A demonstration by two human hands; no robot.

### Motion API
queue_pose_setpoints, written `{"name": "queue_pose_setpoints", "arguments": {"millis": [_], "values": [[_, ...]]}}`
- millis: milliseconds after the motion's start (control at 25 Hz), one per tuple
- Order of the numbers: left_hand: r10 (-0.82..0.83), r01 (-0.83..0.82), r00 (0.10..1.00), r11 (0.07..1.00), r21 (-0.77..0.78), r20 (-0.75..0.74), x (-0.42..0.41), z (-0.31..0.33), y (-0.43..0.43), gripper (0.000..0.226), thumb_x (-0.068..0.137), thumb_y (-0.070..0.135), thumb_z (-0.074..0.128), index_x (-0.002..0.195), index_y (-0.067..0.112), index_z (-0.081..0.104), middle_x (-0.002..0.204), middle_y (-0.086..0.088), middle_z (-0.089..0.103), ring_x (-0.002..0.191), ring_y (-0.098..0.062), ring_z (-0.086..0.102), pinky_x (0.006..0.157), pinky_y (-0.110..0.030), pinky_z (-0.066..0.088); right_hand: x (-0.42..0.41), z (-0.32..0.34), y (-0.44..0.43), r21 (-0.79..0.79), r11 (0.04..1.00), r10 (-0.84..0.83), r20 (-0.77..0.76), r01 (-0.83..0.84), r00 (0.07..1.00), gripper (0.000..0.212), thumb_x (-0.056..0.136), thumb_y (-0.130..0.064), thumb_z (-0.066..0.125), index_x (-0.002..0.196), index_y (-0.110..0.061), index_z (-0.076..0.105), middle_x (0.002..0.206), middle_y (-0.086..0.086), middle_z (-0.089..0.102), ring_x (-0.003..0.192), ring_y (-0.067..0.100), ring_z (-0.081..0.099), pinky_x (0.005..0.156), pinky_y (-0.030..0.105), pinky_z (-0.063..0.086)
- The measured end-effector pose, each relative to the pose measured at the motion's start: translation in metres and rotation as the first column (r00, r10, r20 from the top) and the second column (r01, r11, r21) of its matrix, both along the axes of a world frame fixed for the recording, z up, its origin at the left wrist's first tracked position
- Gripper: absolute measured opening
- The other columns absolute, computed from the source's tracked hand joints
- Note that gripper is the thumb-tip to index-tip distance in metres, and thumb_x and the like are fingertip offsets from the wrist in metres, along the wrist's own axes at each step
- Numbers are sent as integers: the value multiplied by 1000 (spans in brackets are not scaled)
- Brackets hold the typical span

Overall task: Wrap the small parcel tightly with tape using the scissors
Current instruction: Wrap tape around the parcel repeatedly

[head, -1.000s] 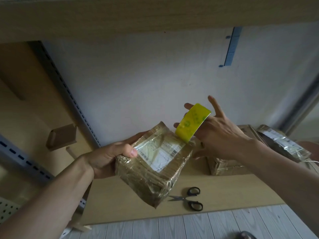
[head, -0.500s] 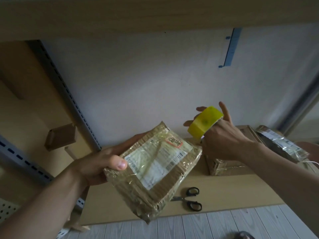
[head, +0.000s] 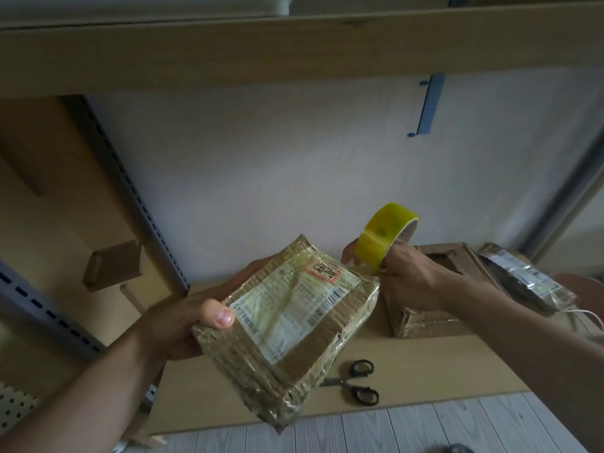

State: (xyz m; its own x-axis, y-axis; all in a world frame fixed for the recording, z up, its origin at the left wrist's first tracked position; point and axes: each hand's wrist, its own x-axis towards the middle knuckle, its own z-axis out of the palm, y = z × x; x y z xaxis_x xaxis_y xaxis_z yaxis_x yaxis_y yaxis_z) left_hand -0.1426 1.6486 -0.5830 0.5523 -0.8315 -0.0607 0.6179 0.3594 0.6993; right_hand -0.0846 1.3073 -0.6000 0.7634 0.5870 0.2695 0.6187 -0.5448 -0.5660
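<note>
Left hand (head: 183,325) grips the brown cardboard parcel (head: 287,322), right hand (head: 415,276) holds the yellow tape roll (head: 382,237): pull taut before pressing (black-handled scissors (head: 356,382) lie near the desk (head: 425,364) front edge).

Left hand (head: 170,325) gripping taped parcel (head: 287,325), right hand (head: 415,276) apparently through yellow tape roll (head: 379,240), scissors (head: 356,382) on shelf (head: 441,364)

I see parcel (head: 287,325): corrugated cardboard under glossy crinkled film | tape roll (head: 380,238): shiny yellow plastic | scissors (head: 354,382): matt black handles | shelf board (head: 425,364): smooth wood
</note>
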Motion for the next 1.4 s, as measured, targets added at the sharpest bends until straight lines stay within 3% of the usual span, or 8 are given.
{"name": "queue_pose_setpoints", "arguments": {"millis": [320, 440, 760, 920, 1080, 1200, 1280, 1400], "values": [[54, -58, 998, 993, -99, -38, 6, -16, -9, 56, 95, -15, 17, 151, -12, 11, 149, -45, 23, 139, -57, 28, 114, -59, 24, -13, -4, 24, 309, 948, -4, -224, 75, 975, 31, 89, -7, 59, 120, -12, 58, 115, 4, 68, 114, 29, 63, 95, 57, 49], [73, -76, 997, 989, -126, -29, 10, -22, -13, 54, 94, -8, 21, 148, -15, 19, 145, -42, 35, 135, -53, 38, 112, -56, 30, -15, 3, 21, 256, 965, -3, -230, 64, 973, 46, 81, 5, 60, 123, -14, 56, 116, 7, 66, 115, 29, 61, 96, 57, 49], [99, -88, 993, 985, -149, 65, 12, -28, -21, 49, 90, -11, 24, 138, -18, 35, 133, -38, 51, 124, -47, 54, 104, -49, 43, -27, 27, 25, 351, 934, 249, -488, -73, 837, 70, 72, -10, 66, 136, -3, 40, 122, 31, 56, 116, 47, 55, 97, 66, 45], [260, -372, 892, 886, 276, 369, 5, -15, -39, 66, 64, 25, 85, 124, 10, 64, 109, -18, 74, 99, -31, 72, 78, -36, 59, -31, 36, 25, 373, 918, 337, -563, -131, 755, 88, 74, -31, 86, 143, -8, 36, 133, 18, 60, 125, 33, 57, 108, 52, 44], [208, -555, 738, 728, 402, 642, 17, -22, -33, 65, 67, 44, 86, 124, 18, 67, 121, -13, 71, 114, -33, 66, 96, -46, 54, -33, 41, 27, 225, 974, 122, -410, -29, 904, 73, 70, -39, 81, 134, -23, 48, 124, -1, 66, 118, 14, 62, 105, 41, 49], [149, -686, 617, 584, 435, 773, 15, -15, -42, 30, 80, 38, 75, 105, 20, 75, 95, -2, 76, 91, -14, 68, 76, -22, 54, -33, 45, 26, 23, 997, -66, -207, 72, 976, 74, 63, -57, 83, 127, -43, 49, 119, -16, 63, 112, -2, 58, 99, 29, 49], [177, -645, 695, 582, 495, 697, 9, -11, -49, 26, 89, 38, 65, 98, 15, 74, 81, 5, 73, 77, -7, 65, 70, -19, 48, -30, 44, 25, -63, 995, -81, -134, 73, 988, 82, 60, -60, 85, 131, -40, 49, 122, -16, 59, 114, -3, 53, 99, 25, 46], [327, -449, 894, 641, 623, 308, 12, -8, -48, 54, 81, 62, 51, 99, 15, 72, 94, -8, 64, 87, -25, 56, 74, -37, 41, -30, 44, 31, -333, 940, -38, 91, 67, 995, 88, 56, -69, 82, 132, -32, 55, 131, -11, 55, 123, 7, 43, 103, 28, 43]]}}
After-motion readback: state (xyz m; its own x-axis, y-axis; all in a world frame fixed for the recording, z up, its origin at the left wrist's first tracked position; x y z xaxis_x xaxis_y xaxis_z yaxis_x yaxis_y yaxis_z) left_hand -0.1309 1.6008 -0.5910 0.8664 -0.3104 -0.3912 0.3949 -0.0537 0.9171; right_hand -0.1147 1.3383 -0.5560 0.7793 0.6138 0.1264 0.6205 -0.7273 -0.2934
